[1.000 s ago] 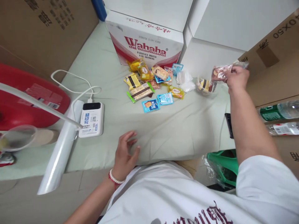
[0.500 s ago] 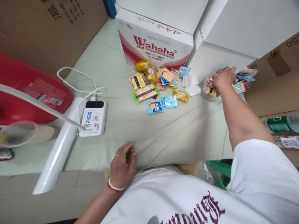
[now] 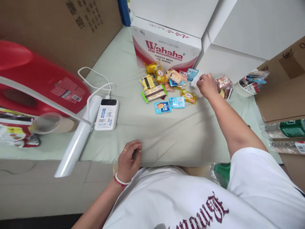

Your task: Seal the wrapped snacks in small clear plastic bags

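My right hand (image 3: 206, 86) reaches across the pale green cloth (image 3: 166, 133) to the right edge of a pile of small snack packets (image 3: 164, 87). Its fingers curl down onto a clear white packet (image 3: 193, 82); whether they grip it is hidden. Just right of the hand lie a red-brown packet (image 3: 223, 81) and a yellow-black one beneath it. My left hand (image 3: 128, 157), with a bead bracelet and a ring, rests on the cloth's front edge, fingers curled with nothing seen in them.
A Wahaha box (image 3: 166, 47) and white boxes stand behind the pile. A white cup of packets (image 3: 245, 87) sits at right near cardboard and two bottles (image 3: 286, 128). At left are a power bank (image 3: 106, 114) with cable, a white roll (image 3: 76, 143), a red container (image 3: 47, 86) and a glass bowl (image 3: 45, 122).
My right hand held a red-brown packet up at the far right, set it down beside the pile, then moved left onto the clear packet. My left hand's fingers curled in toward the table edge.
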Demonstrator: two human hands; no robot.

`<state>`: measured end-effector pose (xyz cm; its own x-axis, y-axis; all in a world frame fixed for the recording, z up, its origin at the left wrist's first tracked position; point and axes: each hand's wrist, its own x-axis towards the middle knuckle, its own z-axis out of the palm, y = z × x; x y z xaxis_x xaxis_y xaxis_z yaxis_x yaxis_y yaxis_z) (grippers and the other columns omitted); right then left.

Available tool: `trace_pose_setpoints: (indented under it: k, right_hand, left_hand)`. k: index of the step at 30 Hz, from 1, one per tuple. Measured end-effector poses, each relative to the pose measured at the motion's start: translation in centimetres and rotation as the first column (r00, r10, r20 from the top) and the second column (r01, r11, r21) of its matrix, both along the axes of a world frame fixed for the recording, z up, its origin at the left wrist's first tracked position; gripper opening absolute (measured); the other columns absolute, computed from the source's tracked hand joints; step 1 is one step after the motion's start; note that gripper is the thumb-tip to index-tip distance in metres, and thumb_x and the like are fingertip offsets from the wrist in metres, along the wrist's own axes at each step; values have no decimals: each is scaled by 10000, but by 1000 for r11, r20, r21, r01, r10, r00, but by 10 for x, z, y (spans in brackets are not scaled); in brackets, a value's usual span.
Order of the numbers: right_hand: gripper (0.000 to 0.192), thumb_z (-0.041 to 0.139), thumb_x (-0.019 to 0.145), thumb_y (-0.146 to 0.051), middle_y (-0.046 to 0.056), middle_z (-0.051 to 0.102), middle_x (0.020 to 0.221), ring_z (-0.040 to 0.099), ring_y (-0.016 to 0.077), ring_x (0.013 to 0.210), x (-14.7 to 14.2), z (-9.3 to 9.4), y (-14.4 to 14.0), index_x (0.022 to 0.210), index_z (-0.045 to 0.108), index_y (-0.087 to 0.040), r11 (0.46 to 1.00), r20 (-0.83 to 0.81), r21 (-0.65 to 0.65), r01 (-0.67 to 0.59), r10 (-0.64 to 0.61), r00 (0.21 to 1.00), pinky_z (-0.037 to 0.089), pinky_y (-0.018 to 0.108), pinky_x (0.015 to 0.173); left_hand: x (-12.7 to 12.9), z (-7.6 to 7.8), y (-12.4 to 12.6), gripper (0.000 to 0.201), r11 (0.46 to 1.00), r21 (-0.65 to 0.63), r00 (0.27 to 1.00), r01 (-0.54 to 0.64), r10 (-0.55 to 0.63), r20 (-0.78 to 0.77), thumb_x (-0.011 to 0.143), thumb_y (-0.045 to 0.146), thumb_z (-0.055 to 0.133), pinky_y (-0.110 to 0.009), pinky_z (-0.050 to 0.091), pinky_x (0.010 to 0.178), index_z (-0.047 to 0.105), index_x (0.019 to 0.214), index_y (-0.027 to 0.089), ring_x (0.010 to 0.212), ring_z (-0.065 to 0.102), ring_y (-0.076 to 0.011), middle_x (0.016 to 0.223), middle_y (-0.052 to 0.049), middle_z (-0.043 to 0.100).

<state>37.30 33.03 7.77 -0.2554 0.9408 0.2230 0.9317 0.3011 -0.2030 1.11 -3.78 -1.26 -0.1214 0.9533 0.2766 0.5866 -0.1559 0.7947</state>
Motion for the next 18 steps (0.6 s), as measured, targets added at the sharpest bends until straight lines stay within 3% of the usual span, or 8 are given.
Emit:
trace_pose_setpoints:
  k: [3,4,6,7,9,13,15,18]
  right_hand:
    - [143,694,905,-309,71,649,866,555,201,866,-3,6,-25,849,656,-183,996,-367,19,82,-69,928,473,379,824]
    - [188,722,890,-353,31,613,785,526,163,749,-6,6,-41,842,644,-190,994,-536,-14,109,-100,838,467,339,732]
    - [303,776,840,-460,-39,523,672,411,101,562,-19,4,-85,829,615,-204,981,-812,-163,108,-196,550,384,270,559]
    - [359,815,793,-501,-56,504,654,377,84,520,-29,1,-111,823,608,-208,964,-876,-263,34,-254,409,341,250,511]
    - [421,882,698,-520,-65,501,632,368,67,490,-52,-8,-163,797,624,-203,910,-899,-400,-110,-367,238,301,231,473]
    - [352,871,727,-477,-56,546,610,448,81,520,-94,-25,-243,883,712,-203,838,-871,-490,-240,-463,163,359,231,518]
    - [308,846,769,-448,-48,572,630,477,91,550,-105,-31,-263,928,735,-208,831,-873,-488,-268,-453,183,378,240,553]
    - [274,828,797,-436,-43,569,658,466,89,565,-106,-32,-272,920,733,-210,844,-883,-468,-261,-433,184,359,241,557]
  left_hand:
    - [-2,9,-4,136,999,-27,991,-36,39,125,968,232,586,-346,602,825,669,1073,212,1073,671,-217,1182,-108,664]
    - [-1,14,-4,132,999,-21,987,-28,31,158,970,236,595,-333,597,803,672,1075,214,1058,666,-211,1166,-103,663]
    - [8,30,2,113,1000,-2,977,16,-15,212,982,241,599,-309,577,763,678,1058,215,978,659,-188,1083,-85,670]
    - [15,38,8,105,999,9,971,44,-44,234,989,248,596,-300,565,746,680,1041,215,927,652,-177,1024,-73,671]
    - [34,53,24,110,996,21,959,88,-91,268,999,274,587,-292,545,731,676,978,213,847,629,-161,924,-51,659]
    - [76,61,64,289,989,-58,927,136,-107,360,858,403,767,-296,542,743,643,1039,216,896,632,-180,997,-48,649]
    - [87,53,81,337,985,-124,916,123,-65,395,790,373,813,-295,529,761,655,1042,214,956,637,-197,1033,-54,654]
    - [86,41,93,161,971,-191,858,141,-24,513,849,346,729,-266,498,722,684,915,206,894,622,-171,959,-36,645]
